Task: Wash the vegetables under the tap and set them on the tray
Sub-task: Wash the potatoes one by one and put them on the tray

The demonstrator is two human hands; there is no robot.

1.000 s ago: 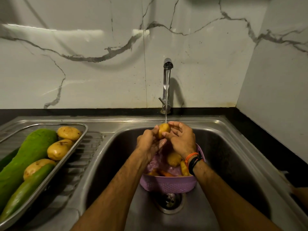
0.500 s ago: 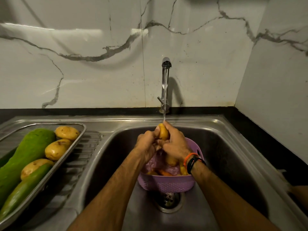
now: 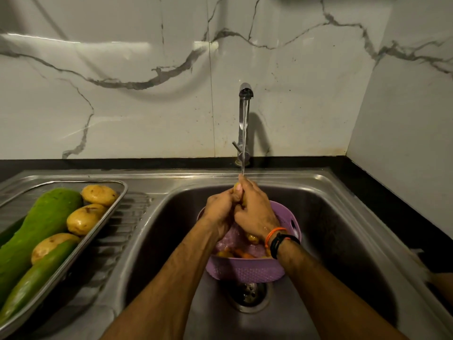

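Note:
Both hands wrap a small yellow potato (image 3: 237, 187) under the running tap (image 3: 244, 99), above the sink. My left hand (image 3: 219, 212) grips it from the left, and my right hand (image 3: 255, 212) covers it from the right, so only its top shows. Below the hands sits a purple colander (image 3: 245, 269) holding more potatoes and a carrot. A steel tray (image 3: 107, 217) on the drainboard at the left holds three potatoes (image 3: 82, 218), a large green gourd (image 3: 36, 231) and a cucumber (image 3: 31, 278).
The steel sink basin (image 3: 331, 229) has its drain (image 3: 247, 293) just in front of the colander. A black counter edge (image 3: 392, 204) runs along the right. Marble wall panels stand behind the tap and to the right.
My hands have closed more tightly over the potato, my right hand sliding across it, so less of it shows. The view has shifted slightly.

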